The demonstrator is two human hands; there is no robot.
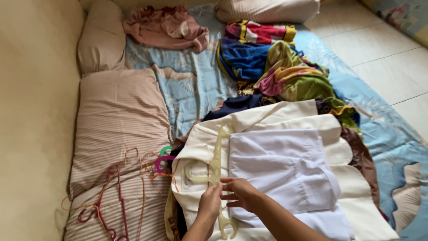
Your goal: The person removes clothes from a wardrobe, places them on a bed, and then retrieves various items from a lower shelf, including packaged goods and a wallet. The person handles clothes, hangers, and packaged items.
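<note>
Left hand (209, 203) pinches the pale hanger (217, 167); right hand (240, 194), fingers spread, partly hides it.

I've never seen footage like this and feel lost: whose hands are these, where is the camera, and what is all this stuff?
The single picture comes from a camera on a person's head, looking down at their own bare hands. The left hand and right hand both touch a pale plastic hanger lying on a cream garment, beside a folded white shirt. Everything rests on a blue patterned mattress. Wire hangers lie on a striped pillow to the left, and a heap of colourful clothes lies farther off.
</note>
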